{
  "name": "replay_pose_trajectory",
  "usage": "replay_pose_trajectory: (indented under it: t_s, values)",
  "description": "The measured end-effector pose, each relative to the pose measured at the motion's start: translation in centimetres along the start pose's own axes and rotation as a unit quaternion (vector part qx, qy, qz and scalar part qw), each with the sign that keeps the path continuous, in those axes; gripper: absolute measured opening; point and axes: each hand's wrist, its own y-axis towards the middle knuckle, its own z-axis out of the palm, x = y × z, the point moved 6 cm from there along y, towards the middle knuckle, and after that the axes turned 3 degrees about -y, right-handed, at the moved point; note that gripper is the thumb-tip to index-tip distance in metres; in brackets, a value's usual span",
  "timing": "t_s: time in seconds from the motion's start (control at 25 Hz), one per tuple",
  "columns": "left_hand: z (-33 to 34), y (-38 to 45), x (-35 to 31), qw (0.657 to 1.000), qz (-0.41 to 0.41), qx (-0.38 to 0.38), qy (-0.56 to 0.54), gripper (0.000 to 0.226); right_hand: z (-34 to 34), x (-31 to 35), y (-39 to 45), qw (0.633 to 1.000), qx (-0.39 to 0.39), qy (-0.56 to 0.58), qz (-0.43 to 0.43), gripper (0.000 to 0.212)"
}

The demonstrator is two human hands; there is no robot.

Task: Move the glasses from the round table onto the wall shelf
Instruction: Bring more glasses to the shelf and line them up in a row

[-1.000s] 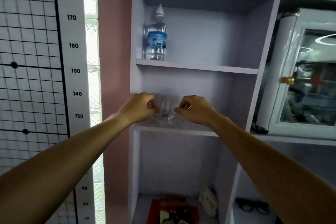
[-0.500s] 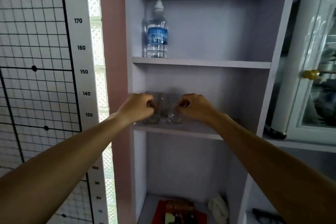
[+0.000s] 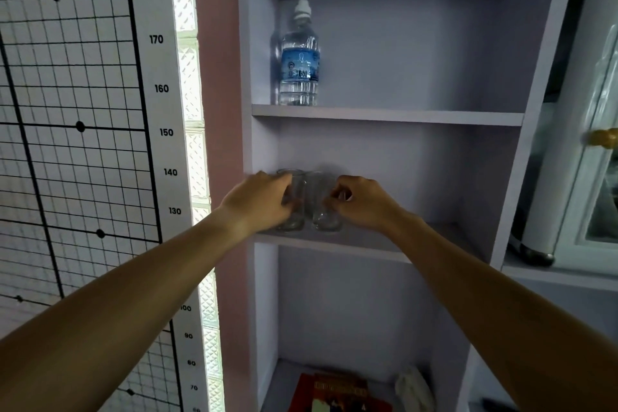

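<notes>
**Two glasses on the middle shelf, both in hand**

The left glass (image 3: 294, 201) and the right glass (image 3: 321, 202) stand upright side by side on the middle board of the wall shelf (image 3: 384, 249), near its left wall and close to the front edge. They are so near each other that I cannot tell whether they touch. The left hand (image 3: 259, 202) wraps its fingers round the left glass; the right hand (image 3: 359, 201) curls round the right glass from the other side, fingertips pinched against the wall of the glass. Both bases look seated on the board, so the placing step seems almost done and only the letting go remains.

The risks from here are small but real. The glasses are clear, smooth and tall for their bases; a finger dragging on a rim as a hand withdraws could tip one into its neighbour or over the front edge. Knocking the two together is the likeliest fault, given how close they stand.

The compartment above holds a water bottle (image 3: 298, 57), upright with a blue label, at its left side. The bottom compartment holds a red box or book (image 3: 337, 391) and a pale crumpled cloth (image 3: 413, 388). Left of the shelf hangs a height chart (image 3: 160, 87); to the right stands a white glass-fronted cabinet (image 3: 588, 177).
</notes>
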Motion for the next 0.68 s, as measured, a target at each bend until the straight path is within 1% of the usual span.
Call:
replay_pose_trajectory:
  t_s: [0.12,0.2,0.36,0.52,0.68]
  values:
    - [-0.4,0.1,0.2,0.999,0.008,-0.014,0.035,0.035,0.5,-0.1,0.2,0.999,-0.011,0.031,0.009,0.021]
    - [-0.5,0.1,0.3,0.999,0.010,-0.021,0.038,0.041,0.6,-0.1,0.2,0.998,-0.015,0.058,0.017,0.028]
    - [-0.5,0.2,0.5,0.997,0.000,-0.053,0.059,0.040,1.3,0.3,0.2,0.995,0.001,0.100,0.022,0.035]
    - [-0.4,0.4,1.0,0.997,-0.012,-0.044,0.062,0.036,1.5,0.8,0.5,0.994,-0.006,0.110,0.016,0.039]
    - [-0.3,0.2,1.1,0.997,-0.009,-0.050,0.056,0.039,1.8,1.3,0.8,0.994,-0.019,0.106,0.014,0.047]
